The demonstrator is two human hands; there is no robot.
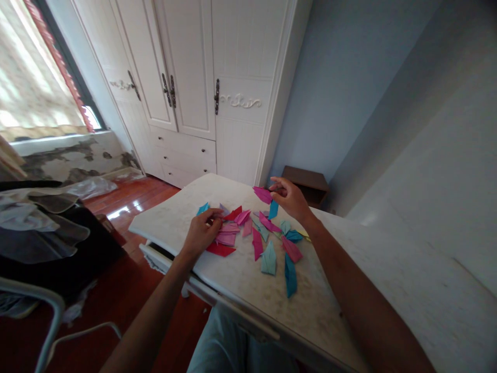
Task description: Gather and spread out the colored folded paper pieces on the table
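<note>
Several folded paper pieces in pink, red, blue and pale green lie scattered on a white marbled table (349, 290). My right hand (291, 199) is raised a little above the table and pinches a magenta folded piece (263, 194) between thumb and fingers. My left hand (202, 230) rests on the table with fingers curled onto a small stack of pink pieces (228, 234); a red piece (220, 249) lies under its heel. A pale green piece (268, 259) and a long blue piece (290, 274) lie nearest me.
A white wardrobe (194, 77) with dark handles stands behind the table. A small dark wooden stand (308, 181) sits by the blue wall. At left are a curtained window (34, 77), dark cloth-covered furniture (46, 233) and a chair frame (50, 311) on red floorboards.
</note>
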